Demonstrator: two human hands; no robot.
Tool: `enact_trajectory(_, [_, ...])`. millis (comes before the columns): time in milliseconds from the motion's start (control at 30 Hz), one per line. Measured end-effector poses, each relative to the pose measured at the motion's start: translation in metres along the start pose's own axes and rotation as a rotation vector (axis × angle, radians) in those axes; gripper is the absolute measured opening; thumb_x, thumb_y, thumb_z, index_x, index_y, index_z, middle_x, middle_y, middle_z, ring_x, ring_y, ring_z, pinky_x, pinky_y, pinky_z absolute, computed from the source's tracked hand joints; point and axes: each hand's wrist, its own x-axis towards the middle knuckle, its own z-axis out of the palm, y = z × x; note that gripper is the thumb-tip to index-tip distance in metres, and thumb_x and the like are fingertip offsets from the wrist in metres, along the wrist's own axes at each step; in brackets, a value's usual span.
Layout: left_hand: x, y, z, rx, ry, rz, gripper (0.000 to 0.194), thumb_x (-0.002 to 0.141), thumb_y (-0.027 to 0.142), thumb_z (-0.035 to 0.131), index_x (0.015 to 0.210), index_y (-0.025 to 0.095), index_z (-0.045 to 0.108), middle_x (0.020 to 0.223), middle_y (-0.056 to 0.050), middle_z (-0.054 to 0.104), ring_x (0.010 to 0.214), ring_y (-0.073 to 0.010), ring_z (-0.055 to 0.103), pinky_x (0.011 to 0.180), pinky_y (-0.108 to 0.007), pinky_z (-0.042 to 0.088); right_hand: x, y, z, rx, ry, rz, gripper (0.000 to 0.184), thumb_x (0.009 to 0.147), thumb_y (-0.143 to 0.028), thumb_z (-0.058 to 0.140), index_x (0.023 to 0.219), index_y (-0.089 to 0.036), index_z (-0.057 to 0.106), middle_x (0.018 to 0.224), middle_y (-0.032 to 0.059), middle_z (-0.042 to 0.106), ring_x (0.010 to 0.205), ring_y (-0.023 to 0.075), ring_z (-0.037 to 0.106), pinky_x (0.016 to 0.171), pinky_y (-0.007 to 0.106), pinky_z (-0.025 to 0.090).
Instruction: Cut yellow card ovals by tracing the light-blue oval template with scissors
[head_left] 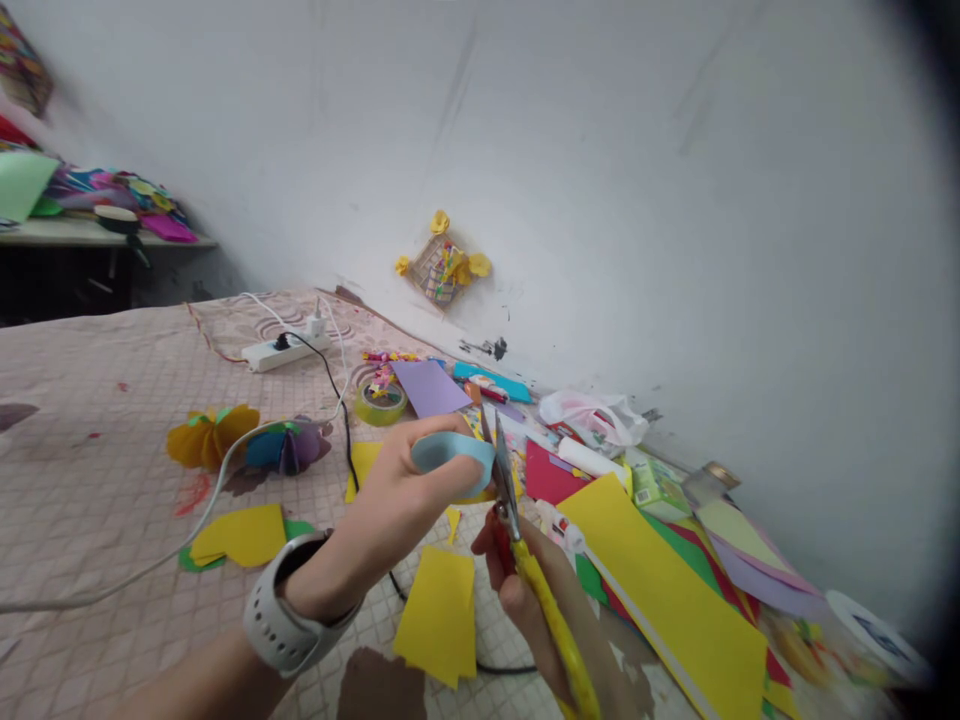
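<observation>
My left hand (405, 490), with a pale watch on its wrist, is closed on a curled piece of light blue paper (480, 470). Some yellow shows behind it, but I cannot tell whether that is held too. In my right hand (536, 590) is a pair of scissors (510, 500) with yellow and red handles. Their blades point up and stand slightly apart at the right edge of the blue paper. Below the hands, cut yellow paper pieces (439, 610) lie stacked on the patterned tablecloth (97, 440).
Folded paper pumpkins (214, 435) and a yellow paper shape (240, 535) lie left. A power strip (285, 350) and cables cross the table. Behind are a tape roll (380, 400) and purple paper (431, 388). Yellow sheets (667, 590) and a plastic bag (596, 415) lie right.
</observation>
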Motion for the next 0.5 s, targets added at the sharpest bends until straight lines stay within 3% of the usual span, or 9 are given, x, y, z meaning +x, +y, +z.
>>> enact_trajectory(267, [0.0017, 0.0006, -0.0018, -0.02, -0.028, -0.024, 0.017, 0.072, 0.019, 0.06, 0.058, 0.016, 0.049, 0.057, 0.005, 0.041, 0.057, -0.0093, 0.034, 0.054, -0.024, 0.027, 0.0005, -0.0031, -0.0042, 0.003, -0.022, -0.01, 0.039, 0.084, -0.063, 0.055, 0.088, -0.025, 0.058, 0.061, -0.0048, 0.045, 0.053, 0.0145, 0.049, 0.067, 0.027, 0.053])
enact_trajectory(500, [0.0022, 0.0017, -0.0019, -0.034, -0.041, -0.028, 0.015, 0.071, 0.017, 0.059, 0.058, 0.016, 0.051, 0.058, 0.005, 0.043, 0.056, -0.0092, 0.034, 0.054, -0.023, 0.028, -0.0007, -0.0082, -0.0071, -0.072, -0.038, 0.055, 0.036, 0.083, -0.062, 0.056, 0.088, -0.027, 0.056, 0.064, -0.0021, 0.047, 0.07, 0.0219, 0.058, 0.068, 0.031, 0.051])
